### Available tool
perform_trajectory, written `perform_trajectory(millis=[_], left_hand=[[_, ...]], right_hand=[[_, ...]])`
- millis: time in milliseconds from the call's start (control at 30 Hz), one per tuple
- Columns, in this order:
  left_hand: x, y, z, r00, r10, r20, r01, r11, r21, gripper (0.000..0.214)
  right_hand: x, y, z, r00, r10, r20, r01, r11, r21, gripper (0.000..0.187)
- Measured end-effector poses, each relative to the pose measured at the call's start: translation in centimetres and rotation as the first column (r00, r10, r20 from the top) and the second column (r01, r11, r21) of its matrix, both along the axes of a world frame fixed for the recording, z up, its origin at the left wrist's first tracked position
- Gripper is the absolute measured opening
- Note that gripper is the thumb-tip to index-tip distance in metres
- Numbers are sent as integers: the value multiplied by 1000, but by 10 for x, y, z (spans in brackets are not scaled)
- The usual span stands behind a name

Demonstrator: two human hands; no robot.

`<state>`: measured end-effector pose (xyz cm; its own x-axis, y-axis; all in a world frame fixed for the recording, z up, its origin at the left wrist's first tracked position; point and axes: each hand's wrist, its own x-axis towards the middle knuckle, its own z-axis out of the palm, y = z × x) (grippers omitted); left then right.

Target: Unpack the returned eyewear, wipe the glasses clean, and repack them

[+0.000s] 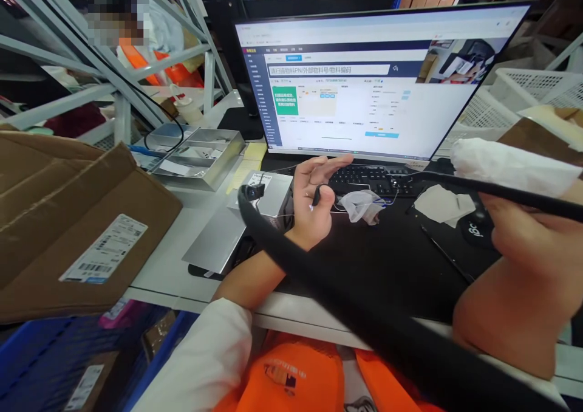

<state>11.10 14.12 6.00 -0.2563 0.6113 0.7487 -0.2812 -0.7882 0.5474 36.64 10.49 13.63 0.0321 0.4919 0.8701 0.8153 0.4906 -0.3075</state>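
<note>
My left hand (312,208) hovers palm-up over the black desk mat (378,260), just before the keyboard (371,179). Its fingers are loosely stretched, and a small black piece (316,195) is pinched at the base of the thumb. My right hand (528,239), at the right edge, is closed around a white paper-wrapped bundle (505,166). A thick black cable (319,278) curves from the lower right across my left wrist and ends in a small black head (253,191). A thinner black cord (501,192) crosses in front of my right hand.
A monitor (364,78) shows a form page. A labelled cardboard box (77,230) lies at the left, with a metal tray (200,157) and a silver box (268,196) behind it. White baskets (523,90) stand at the right, crumpled white wrapping (362,205) lies by the keyboard, and a person in orange works at the back left.
</note>
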Motion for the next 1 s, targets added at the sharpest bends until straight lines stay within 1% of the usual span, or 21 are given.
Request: perform_trajectory(millis=[33, 100, 200, 300, 400, 500, 600, 667, 767, 867, 933, 1000], left_hand=[[0, 0, -1, 1000, -20, 1, 20, 1000, 0, 40], [1, 1, -2, 999, -48, -2, 48, 999, -19, 41], [2, 2, -2, 998, -67, -10, 66, 997, -41, 42], [2, 2, -3, 997, -69, -31, 68, 997, -32, 43], [1, 3, -5, 996, -68, -50, 68, 998, -7, 42], [1, 4, -7, 995, -83, -58, 84, 996, 11, 42], [3, 3, -7, 993, -114, -39, 113, 993, -29, 44], [4, 1, -6, 986, -165, -5, 164, 984, -75, 44], [7, -1, -2, 962, -269, 47, 273, 945, -181, 47], [6, -2, 3, 927, -360, 100, 374, 881, -289, 53], [5, -2, 4, 898, -422, 126, 439, 839, -321, 54], [4, -1, 4, 873, -472, 120, 484, 810, -331, 52]], right_hand=[[-1, 0, 1, 1000, 7, 16, -8, 1000, 26, 15], [-2, 0, 1, 999, 34, 35, -35, 999, 31, 15], [0, 3, 1, 998, 54, 35, -53, 998, -28, 17], [0, 4, 1, 996, 81, 31, -80, 996, -29, 18], [0, 5, 0, 996, 73, 60, -72, 997, -18, 20], [1, 5, -1, 995, 95, 44, -92, 994, -59, 26], [1, 6, -2, 993, 112, 41, -109, 991, -81, 30], [1, 6, -2, 992, 119, 45, -114, 989, -94, 31], [1, 7, -1, 991, 126, 51, -118, 984, -136, 30], [1, 8, 0, 991, 106, 81, -94, 987, -133, 28], [2, 8, 0, 990, 81, 115, -69, 993, -98, 28], [2, 8, 0, 989, 76, 125, -65, 994, -89, 31]])
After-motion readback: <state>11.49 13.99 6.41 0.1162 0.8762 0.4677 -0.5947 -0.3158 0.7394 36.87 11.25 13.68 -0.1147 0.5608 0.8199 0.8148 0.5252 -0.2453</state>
